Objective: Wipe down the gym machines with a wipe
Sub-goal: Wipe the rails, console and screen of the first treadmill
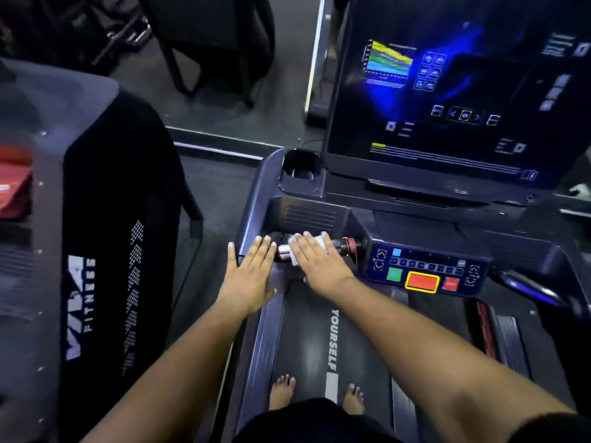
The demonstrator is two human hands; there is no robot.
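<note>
Standing on a treadmill [319, 346], we press the wipe [315, 247] onto its handlebar [284, 252] with flat right fingers [303, 247], left hand [252, 273] open alongside, risking bumping the buttons [425, 270].

Both my arms reach forward, forearms bare. My left hand [252, 276] lies flat, fingers straight and together, thumb spread outward. My right hand [316, 260], just beside it, presses down palm-first, fingers extended forward.
</note>
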